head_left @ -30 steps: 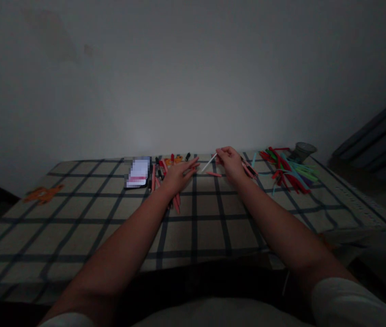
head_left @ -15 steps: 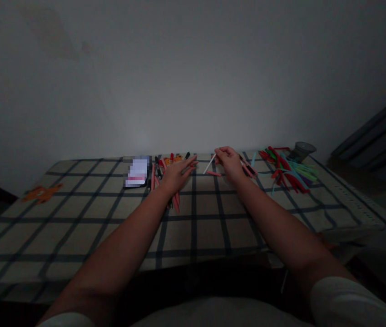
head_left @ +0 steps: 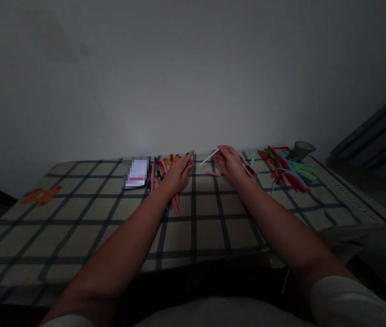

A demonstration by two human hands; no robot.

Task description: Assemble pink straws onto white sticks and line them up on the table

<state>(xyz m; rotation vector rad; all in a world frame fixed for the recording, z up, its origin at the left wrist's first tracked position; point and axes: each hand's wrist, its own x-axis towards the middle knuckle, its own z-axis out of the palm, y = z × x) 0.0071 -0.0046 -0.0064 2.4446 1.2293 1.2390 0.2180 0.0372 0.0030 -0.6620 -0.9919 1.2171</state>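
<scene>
Between thumb and fingers, my right hand (head_left: pixel 227 161) pinches a thin white stick (head_left: pixel 208 157), which slants down to the left above the table. My left hand (head_left: pixel 178 173) is held in the air with its fingers extended and nothing in them, just left of the stick's free end. Under and beside that hand lie several pink pens and markers (head_left: pixel 175 203), partly covered by it. One short pink stick (head_left: pixel 212 173) rests on the cloth below the white stick. A few more pink and dark pens (head_left: pixel 249 170) lie just right of my right hand.
A phone (head_left: pixel 137 172) with a lit screen lies left of the pens. At the right are a bundle of coloured strips (head_left: pixel 290 175) and a dark cup (head_left: pixel 302 151). The checked tablecloth (head_left: pixel 111 234) meets a pale wall (head_left: pixel 193 77); an orange shape (head_left: pixel 41 195) is far left.
The white stick has turned from steep to flatter as my right hand rotated. My left hand's fingers have drawn closer together, and it has shifted slightly.
</scene>
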